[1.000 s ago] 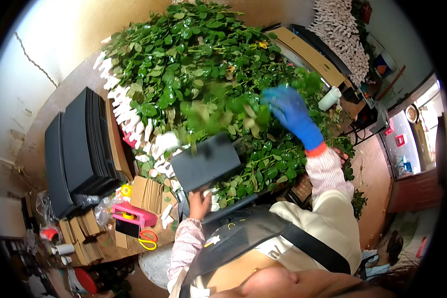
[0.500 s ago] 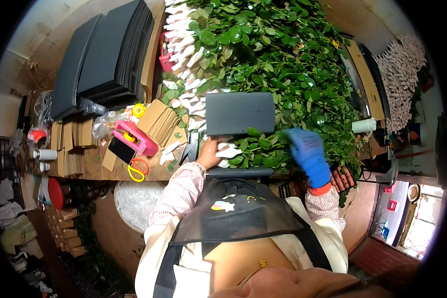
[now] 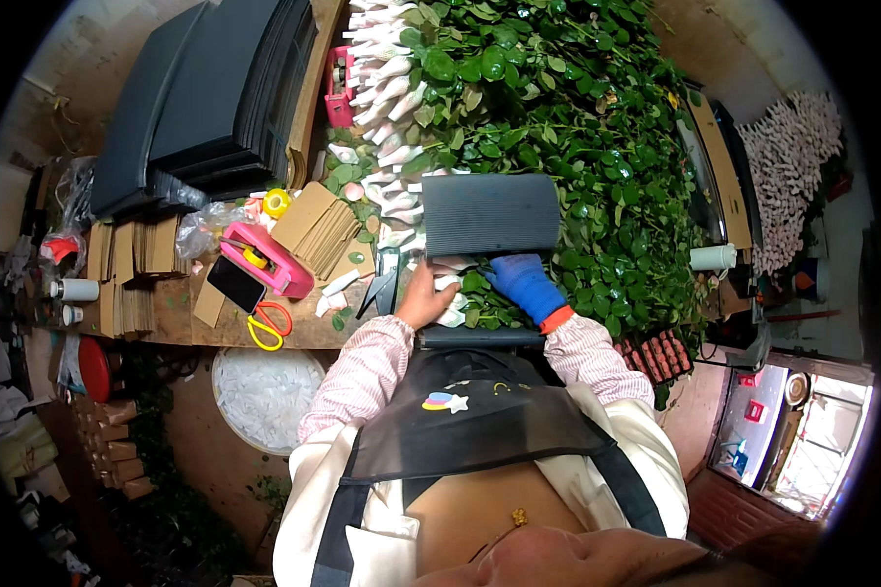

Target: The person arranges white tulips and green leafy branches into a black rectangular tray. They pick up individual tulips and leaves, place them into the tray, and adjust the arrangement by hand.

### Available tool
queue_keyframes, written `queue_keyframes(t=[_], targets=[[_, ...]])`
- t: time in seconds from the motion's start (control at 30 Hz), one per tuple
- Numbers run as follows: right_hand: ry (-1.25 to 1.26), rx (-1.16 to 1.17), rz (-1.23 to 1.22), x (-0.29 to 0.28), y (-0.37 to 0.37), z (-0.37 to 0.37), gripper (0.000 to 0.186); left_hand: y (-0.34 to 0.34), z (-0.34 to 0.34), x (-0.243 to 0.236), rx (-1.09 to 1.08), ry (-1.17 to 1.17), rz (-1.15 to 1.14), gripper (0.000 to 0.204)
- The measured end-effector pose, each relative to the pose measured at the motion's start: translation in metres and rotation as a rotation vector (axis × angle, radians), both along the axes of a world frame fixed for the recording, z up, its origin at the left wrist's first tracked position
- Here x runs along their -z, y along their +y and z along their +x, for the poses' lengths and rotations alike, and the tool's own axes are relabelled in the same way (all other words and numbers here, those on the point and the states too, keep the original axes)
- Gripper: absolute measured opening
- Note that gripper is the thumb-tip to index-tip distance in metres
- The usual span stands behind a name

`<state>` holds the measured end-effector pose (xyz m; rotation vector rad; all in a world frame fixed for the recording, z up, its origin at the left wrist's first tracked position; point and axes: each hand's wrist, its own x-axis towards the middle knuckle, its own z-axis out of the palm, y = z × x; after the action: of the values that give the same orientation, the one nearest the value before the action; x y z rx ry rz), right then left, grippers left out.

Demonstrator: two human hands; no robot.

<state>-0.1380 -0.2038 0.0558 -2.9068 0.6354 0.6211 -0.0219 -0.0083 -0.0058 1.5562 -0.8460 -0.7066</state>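
Observation:
Just in front of me, leafy flower stems [image 3: 491, 311] with white-sleeved heads [image 3: 451, 305] lie between a dark corrugated sheet [image 3: 491, 213] and a dark strip [image 3: 480, 338] at the table's near edge. My bare left hand [image 3: 426, 296] curls closed around the sleeved heads, its fingertips close to the sheet's lower left corner. On the right, my right hand [image 3: 526, 286] in a blue glove is bent over the leafy stems below the sheet. Its fingers look closed on the greenery, partly hidden among leaves. Dark shears [image 3: 384, 284] lie left of my left hand.
A large heap of leafy stems [image 3: 578, 127] covers the table's far and right side. At left are a pink tape dispenser [image 3: 276, 266], a phone [image 3: 236, 285], scissors [image 3: 268, 327], cardboard pieces [image 3: 315, 229] and stacked dark sheets [image 3: 230, 88]. A round tub [image 3: 264, 401] stands below.
My gloved right hand has moved left, from the stems at the right to beside my left hand. My left hand stays by the sleeved heads. The whole view has shifted slightly.

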Motion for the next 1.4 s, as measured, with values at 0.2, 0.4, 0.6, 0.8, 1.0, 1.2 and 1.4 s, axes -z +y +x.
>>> queue_keyframes(t=[0.2,0.4,0.6,0.8,1.0,1.2,1.4], targets=[[-0.108,0.021,-0.050,0.027,0.008,0.001,0.035,-0.003,0.010,-0.019,-0.201,-0.137,0.185,0.028],[-0.105,0.053,-0.025,0.024,0.006,-0.001,0.038,0.024,0.010,0.008,-0.523,0.360,-0.037,0.025],[-0.092,0.018,0.010,0.020,0.003,0.002,0.034,0.027,0.027,0.011,-0.288,0.097,0.312,0.020],[-0.016,0.037,0.013,0.015,0.013,0.007,0.025,0.005,0.014,0.027,-0.220,0.071,0.213,0.031],[-0.052,0.004,0.019,0.026,0.009,0.002,0.028,0.028,0.024,-0.007,-0.647,0.626,0.067,0.022],[0.092,0.008,0.121,0.001,0.008,0.006,0.057,0.033,0.028,-0.005,-0.109,0.001,0.366,0.033],[0.092,0.039,-0.021,0.031,0.019,0.009,0.051,0.026,0.009,0.032,-0.110,0.376,0.248,0.020]])
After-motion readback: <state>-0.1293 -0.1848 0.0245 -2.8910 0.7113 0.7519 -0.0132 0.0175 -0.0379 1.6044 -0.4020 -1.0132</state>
